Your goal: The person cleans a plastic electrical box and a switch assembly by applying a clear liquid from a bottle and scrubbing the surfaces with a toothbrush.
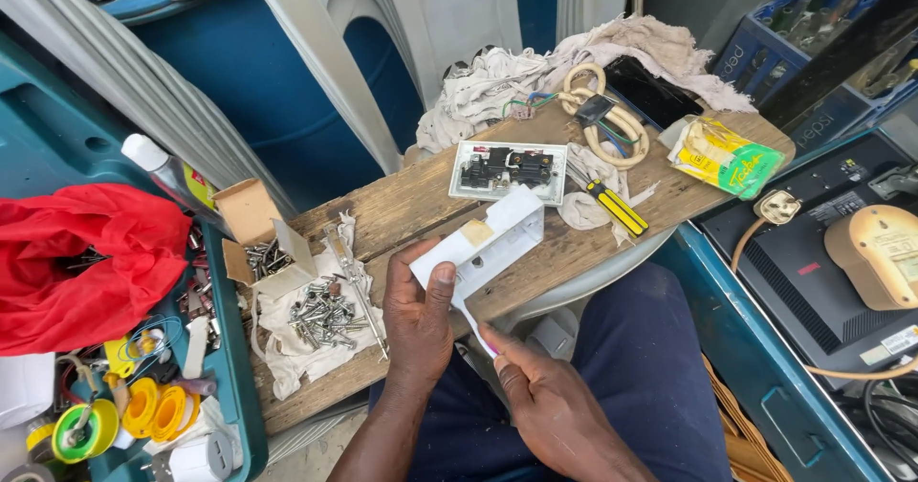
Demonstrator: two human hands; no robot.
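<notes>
One head-worn camera looks steeply down, close over a wooden board point(421, 205), seemingly lap-level.

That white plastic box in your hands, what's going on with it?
A seated person holds a white plastic box in the left hand over a wooden board. The right hand pinches a thin tool at its underside. A socket plate, a screwdriver and loose screws lie on the board.

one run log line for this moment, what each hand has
left hand: holds white plastic box | right hand: fingers at box's lower end | wooden board: socket plate, screwdriver, screws on rag
</notes>
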